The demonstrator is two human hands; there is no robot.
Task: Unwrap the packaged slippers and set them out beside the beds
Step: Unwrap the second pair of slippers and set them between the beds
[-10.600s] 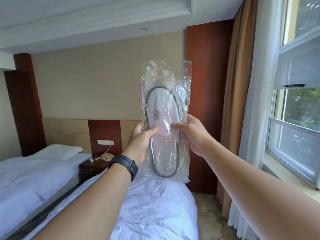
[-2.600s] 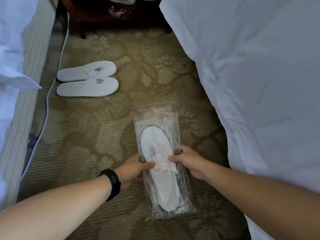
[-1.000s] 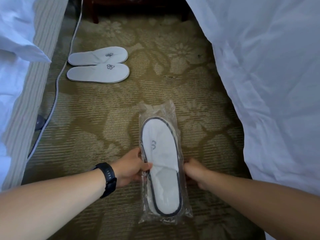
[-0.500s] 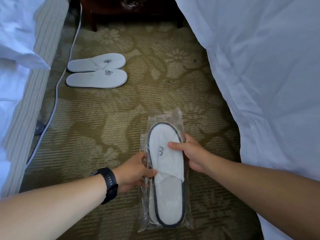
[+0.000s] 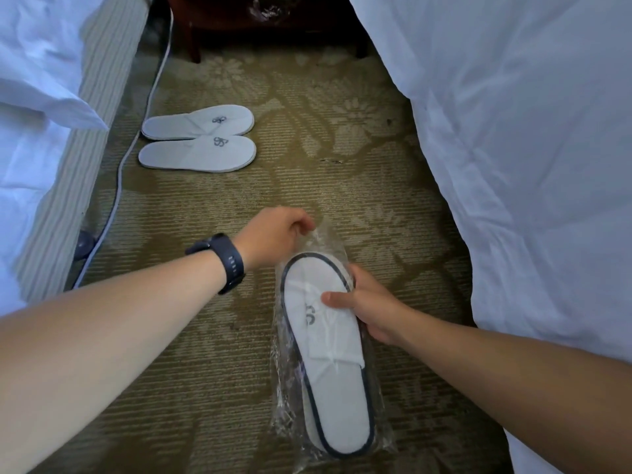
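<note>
A white slipper with dark piping sits in a clear plastic wrapper, held low over the carpet between two beds. My right hand grips the packaged slipper from its right side, thumb across the toe strap. My left hand, a dark watch on its wrist, pinches the wrapper's top end. An unwrapped pair of white slippers lies side by side on the carpet further away, next to the left bed.
The right bed's white duvet hangs down to the floor. A white cable runs along the left bed's striped base. A dark wooden nightstand stands at the far end. Patterned olive carpet fills the aisle.
My left hand has moved from the wrapper's left side up to its top end and pinches it there. My right hand has kept its grip on the right side.
</note>
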